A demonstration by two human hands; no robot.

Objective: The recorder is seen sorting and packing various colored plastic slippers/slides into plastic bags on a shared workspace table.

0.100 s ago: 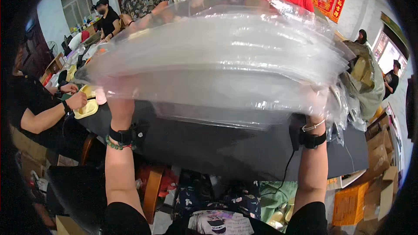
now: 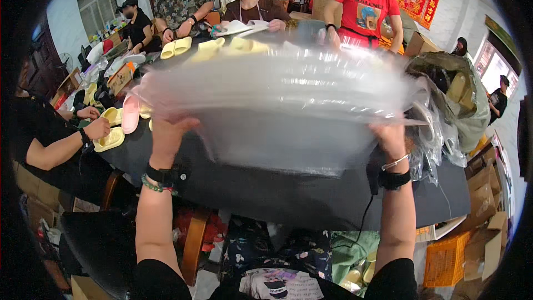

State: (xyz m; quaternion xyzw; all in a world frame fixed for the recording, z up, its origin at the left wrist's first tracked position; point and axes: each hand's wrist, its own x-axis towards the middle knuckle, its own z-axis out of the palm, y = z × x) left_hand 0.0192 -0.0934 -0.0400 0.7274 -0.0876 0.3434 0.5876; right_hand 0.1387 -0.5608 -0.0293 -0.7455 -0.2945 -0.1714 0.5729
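A thick stack of clear plastic bags (image 2: 288, 91), blurred by motion, spans the space between my hands above the dark table (image 2: 250, 197). At its left end my left hand (image 2: 168, 136) is closed on the edge, with the thumb along the near side. The opposite end is gripped by my right hand (image 2: 391, 136), its fingers partly covered by the plastic. The lower sheets hang down toward the tabletop; whether they touch it I cannot tell. Left of my left hand lie a pink slipper (image 2: 130, 113) and yellow slippers (image 2: 109, 139), the latter at a co-worker's hands.
More pale yellow slippers (image 2: 176, 48) line the far side, where co-workers stand or sit. A person opposite holds white slippers (image 2: 242, 27). Loose plastic bags (image 2: 436, 139) and a large sack (image 2: 469, 108) lie at the right. An orange crate (image 2: 446, 261) stands below, beside cardboard boxes (image 2: 482, 244).
The stack of plastic bags has dropped lower and flattened, uncovering the people and slippers across the table. Both my hands still hold its ends.
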